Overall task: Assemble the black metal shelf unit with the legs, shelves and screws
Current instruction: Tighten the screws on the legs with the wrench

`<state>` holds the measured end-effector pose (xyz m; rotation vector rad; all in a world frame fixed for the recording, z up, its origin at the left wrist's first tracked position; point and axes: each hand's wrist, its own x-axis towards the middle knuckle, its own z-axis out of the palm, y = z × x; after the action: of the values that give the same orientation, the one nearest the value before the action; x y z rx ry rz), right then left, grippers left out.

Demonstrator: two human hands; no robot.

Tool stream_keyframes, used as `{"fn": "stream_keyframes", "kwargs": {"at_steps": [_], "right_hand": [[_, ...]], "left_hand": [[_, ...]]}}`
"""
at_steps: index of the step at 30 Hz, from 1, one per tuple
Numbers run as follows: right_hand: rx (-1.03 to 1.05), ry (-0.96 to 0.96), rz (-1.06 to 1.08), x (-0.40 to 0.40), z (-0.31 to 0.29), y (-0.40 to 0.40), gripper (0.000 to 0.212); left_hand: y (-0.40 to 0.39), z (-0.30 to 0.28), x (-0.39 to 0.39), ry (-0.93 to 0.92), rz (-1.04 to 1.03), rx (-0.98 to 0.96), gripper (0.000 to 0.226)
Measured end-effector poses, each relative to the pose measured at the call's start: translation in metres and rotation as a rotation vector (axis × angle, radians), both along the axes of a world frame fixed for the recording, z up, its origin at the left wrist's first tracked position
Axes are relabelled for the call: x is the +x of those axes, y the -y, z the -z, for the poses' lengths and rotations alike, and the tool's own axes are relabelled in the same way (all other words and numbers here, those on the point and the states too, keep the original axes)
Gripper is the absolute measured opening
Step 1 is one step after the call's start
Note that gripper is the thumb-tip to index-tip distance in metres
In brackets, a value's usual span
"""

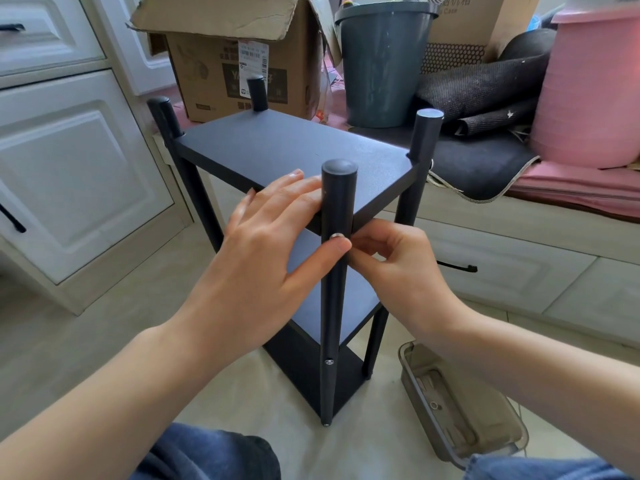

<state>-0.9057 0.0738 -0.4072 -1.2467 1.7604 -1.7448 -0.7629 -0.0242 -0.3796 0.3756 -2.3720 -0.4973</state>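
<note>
Black metal, the three-tier shelf unit (pixel 294 150) stands upright on the pale floor. The left hand (pixel 263 244) lies flat on the top shelf (pixel 277 147), fingers straight, thumb against the near leg (pixel 336 271). The right hand (pixel 391 261) pinches a silver screw (pixel 336 236) at that leg, fingers curled together.

Counts: a black shelf unit, boxes, buckets and hands

One shelf unit (pixel 298 161) has four legs (pixel 335 271) and three shelves (pixel 329 292), with two screws (pixel 336 236) showing on the near leg. Two hands, left hand (pixel 263 251) and right hand (pixel 398 268), are at it. One clear tray (pixel 460 403) lies near right. Far behind stand two cardboard boxes (pixel 228 64) and two buckets, one grey bucket (pixel 381 60), one pink bucket (pixel 588 88).
</note>
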Motion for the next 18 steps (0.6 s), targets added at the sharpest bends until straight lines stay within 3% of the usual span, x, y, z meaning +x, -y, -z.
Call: {"fn": "stream_keyframes", "kwargs": {"at_steps": [13,18], "right_hand": [[0.121,-0.224,0.156,-0.028,0.008,-0.029,0.013],[0.048,-0.182,0.165,-0.036,0.005,-0.036,0.014]], "left_hand": [[-0.001,0.000,-0.001,-0.005,-0.009,-0.007,0.051],[-0.001,0.000,-0.002,-0.004,-0.010,-0.002,0.051]]}}
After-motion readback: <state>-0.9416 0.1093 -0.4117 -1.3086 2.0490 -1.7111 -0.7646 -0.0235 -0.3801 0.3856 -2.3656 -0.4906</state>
